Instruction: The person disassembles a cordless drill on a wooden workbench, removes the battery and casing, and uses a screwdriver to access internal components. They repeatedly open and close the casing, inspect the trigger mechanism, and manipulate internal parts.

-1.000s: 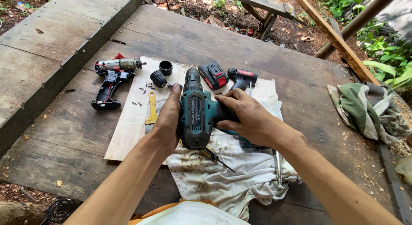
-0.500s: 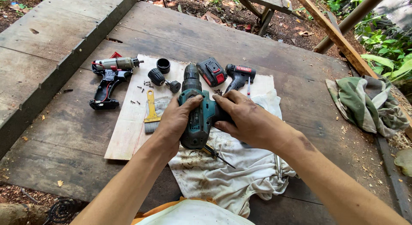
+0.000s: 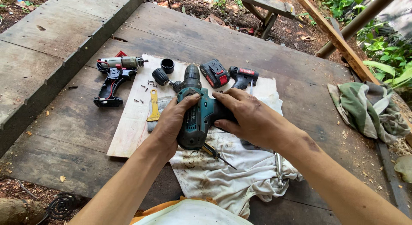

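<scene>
Hands, two of them, close around one teal cordless drill [image 3: 198,117], which lies over the pale board [image 3: 128,135] at the middle of the wooden platform [image 3: 64,122]. The left hand [image 3: 171,124] wraps its fingers over the drill's left side, thumb up near the collar; the right hand [image 3: 249,117] grips the body from the right, fingers spread across the casing.

Beyond the drill sit one black chuck [image 3: 160,76], one black ring [image 3: 167,65], one red-and-black battery pack [image 3: 215,73] and one small black tool with a red band [image 3: 243,76]. Left of the drill lie one yellow-handled brush [image 3: 153,110], several loose screws [image 3: 151,83] too small to count surely, and one stripped drill frame [image 3: 115,77] with motor and wires exposed. One stained white cloth [image 3: 231,173] spreads beneath and nearer than the drill, with one screwdriver [image 3: 216,155] poking out, its handle mostly hidden under the drill. One green cloth [image 3: 369,109] lies well to the right.

The drill's handle and underside are covered by the hands.
</scene>
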